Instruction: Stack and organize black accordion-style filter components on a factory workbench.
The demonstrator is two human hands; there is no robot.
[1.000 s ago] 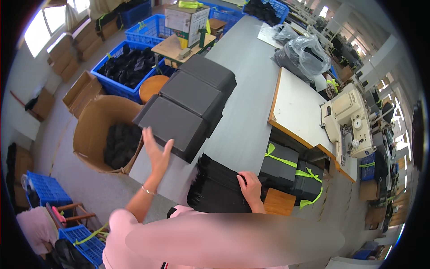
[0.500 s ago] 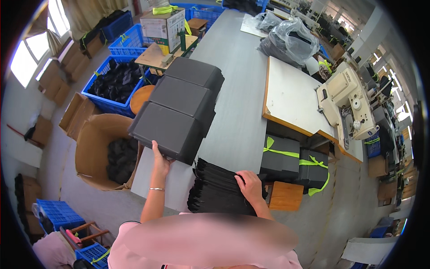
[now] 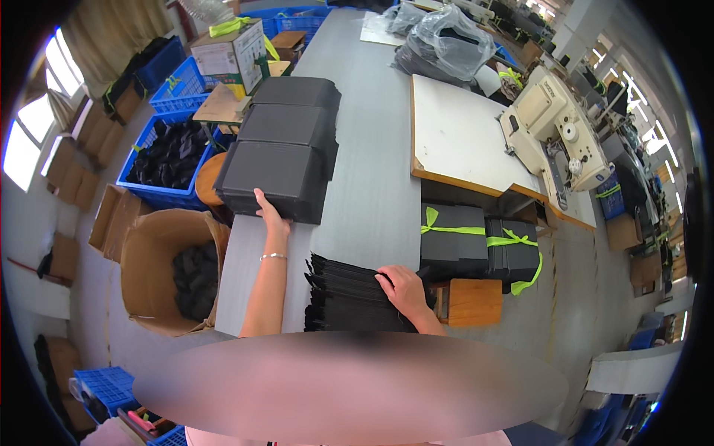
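Observation:
A row of dark grey, flat-topped stacks (image 3: 277, 169) stands along the left side of the long grey table. My left hand (image 3: 275, 215) touches the near face of the closest stack, its thumb pointing up and its fingers apart. Some of those fingertips are hidden against the stack. Closer to me lies a pile of thin black fabric pieces (image 3: 346, 293), with uneven edges on its left side. My right hand (image 3: 403, 291) rests over the pile's right part, fingers curled on the upper pieces.
Left of the grey table (image 3: 372, 149) stand an open cardboard box (image 3: 141, 275) with dark pieces and a blue crate (image 3: 160, 195). To the right are a sewing machine (image 3: 554, 134) on a white-topped table (image 3: 454, 130), bundles tied with yellow-green ribbon (image 3: 455, 232) and a wooden stool (image 3: 476, 303).
The dark grey stacks have moved farther from me, with my left hand following at their near face. The gap to the black pile is wider. My right hand stays on the pile.

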